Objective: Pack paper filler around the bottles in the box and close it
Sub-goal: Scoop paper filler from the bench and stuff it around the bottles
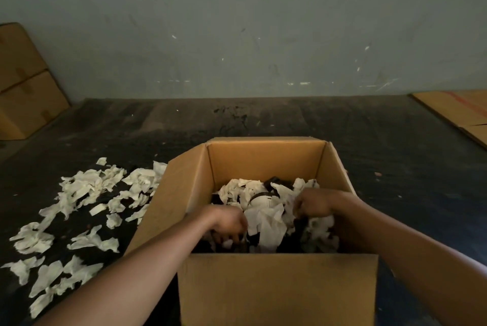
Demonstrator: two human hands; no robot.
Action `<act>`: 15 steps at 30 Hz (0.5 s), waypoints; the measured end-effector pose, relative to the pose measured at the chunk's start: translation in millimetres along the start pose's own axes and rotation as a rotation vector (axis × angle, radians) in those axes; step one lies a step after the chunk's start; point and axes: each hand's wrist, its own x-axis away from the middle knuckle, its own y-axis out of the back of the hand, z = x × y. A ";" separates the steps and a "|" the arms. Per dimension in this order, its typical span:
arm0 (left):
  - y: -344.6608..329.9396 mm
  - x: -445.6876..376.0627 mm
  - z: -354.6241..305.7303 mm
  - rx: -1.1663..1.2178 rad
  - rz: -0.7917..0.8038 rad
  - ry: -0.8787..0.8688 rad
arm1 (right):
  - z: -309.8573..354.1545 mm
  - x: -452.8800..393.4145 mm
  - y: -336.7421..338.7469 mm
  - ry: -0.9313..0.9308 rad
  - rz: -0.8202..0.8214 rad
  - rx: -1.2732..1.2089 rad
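The open cardboard box point(276, 286) stands on the dark floor point(395, 167), flaps up. Both hands are inside it: the left hand point(229, 223) has its fingers curled down into the paper filler point(266, 215), and the right hand point(313, 204) pinches a piece of filler. Dark bottles point(274, 182) show between the paper. Loose paper scraps point(79, 194) lie on the floor left of the box.

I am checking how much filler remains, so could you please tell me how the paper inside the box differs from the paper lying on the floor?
The paper in the box is bunched in one heap among dark bottles; the paper on the floor lies scattered in separate pieces. Both hands, left hand and right hand, are pressed into the boxed paper; nothing touches the floor paper. Both are crumpled, torn and off-white.
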 end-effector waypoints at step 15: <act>13.1 -97.0 2.5 0.486 -0.157 -0.021 | -17.6 -119.8 -31.3 -0.040 -0.020 -0.099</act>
